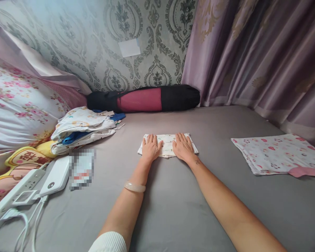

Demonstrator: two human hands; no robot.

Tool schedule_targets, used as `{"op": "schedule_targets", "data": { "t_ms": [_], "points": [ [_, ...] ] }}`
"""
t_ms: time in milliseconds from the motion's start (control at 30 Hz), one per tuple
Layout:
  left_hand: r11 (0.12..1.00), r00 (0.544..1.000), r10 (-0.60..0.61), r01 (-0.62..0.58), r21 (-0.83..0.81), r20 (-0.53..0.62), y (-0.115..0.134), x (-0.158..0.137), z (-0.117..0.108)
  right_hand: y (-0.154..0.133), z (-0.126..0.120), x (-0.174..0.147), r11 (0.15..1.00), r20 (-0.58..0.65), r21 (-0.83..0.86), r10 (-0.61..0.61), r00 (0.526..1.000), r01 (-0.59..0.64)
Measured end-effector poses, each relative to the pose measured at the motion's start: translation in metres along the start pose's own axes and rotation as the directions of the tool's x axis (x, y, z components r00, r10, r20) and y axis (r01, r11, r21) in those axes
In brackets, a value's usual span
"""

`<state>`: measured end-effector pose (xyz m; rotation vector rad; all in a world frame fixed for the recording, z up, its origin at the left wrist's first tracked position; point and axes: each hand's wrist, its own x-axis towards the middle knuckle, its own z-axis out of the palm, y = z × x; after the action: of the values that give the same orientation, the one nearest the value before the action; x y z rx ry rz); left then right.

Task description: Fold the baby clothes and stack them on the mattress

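Note:
A small white printed cloth (168, 144), folded into a flat rectangle, lies on the grey bed sheet (170, 196) in front of me. My left hand (151, 148) rests flat on its left part, fingers stretched toward the far edge. On the right part lies my right hand (183, 147), palm down with fingers extended. Between the two hands the middle of the cloth shows; its ends are partly covered by my palms. Neither hand grips anything.
Crumpled clothes (84, 122) lie at the left beside a floral pillow (21, 101). Nearer are a power strip (21, 196), a white power bank (55, 175) and a blurred packet (82, 169). A folded pink-patterned cloth (273, 152) is at right. A black-and-red roll (141, 99) lines the wall.

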<state>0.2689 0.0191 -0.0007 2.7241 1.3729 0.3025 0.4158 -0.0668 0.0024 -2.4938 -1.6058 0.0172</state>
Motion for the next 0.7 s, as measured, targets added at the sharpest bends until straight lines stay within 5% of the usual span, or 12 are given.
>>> {"op": "schedule_targets", "data": {
  "t_ms": [700],
  "points": [
    [0.999, 0.996, -0.030, 0.031, -0.011, 0.089, -0.035, 0.001, -0.013, 0.029, -0.009, -0.001, 0.988, -0.035, -0.036, 0.148, 0.988, -0.149]
  ]
}}
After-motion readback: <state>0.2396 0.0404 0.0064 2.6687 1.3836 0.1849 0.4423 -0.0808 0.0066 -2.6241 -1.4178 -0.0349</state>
